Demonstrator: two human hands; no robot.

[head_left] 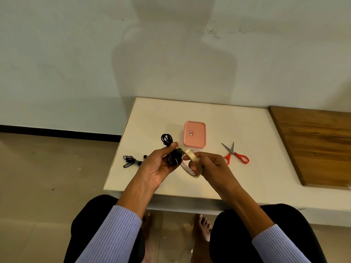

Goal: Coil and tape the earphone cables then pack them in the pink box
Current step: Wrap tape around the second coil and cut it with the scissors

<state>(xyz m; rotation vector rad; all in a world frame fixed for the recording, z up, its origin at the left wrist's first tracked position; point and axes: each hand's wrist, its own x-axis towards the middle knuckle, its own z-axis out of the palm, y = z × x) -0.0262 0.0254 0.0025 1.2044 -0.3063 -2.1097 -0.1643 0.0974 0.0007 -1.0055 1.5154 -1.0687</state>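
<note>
Left hand (161, 164) curled around a coiled black earphone cable (168, 142) above the white table (247, 130), right hand (210, 164) gripping a clear tape roll (191, 168) touching the coil, closed pink box (194, 134) just behind, another cable (131, 161) lying left, red scissors (235, 155) right.

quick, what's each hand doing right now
Left hand: grips a coiled black earphone cable.
Right hand: holds the tape roll.

Two black earphone cables: one coiled bundle (167, 139), one loose cable (131, 161) lying on the surface. One pink box (194, 134). One tape roll (191, 164). One pair of red-handled scissors (235, 154).
</note>
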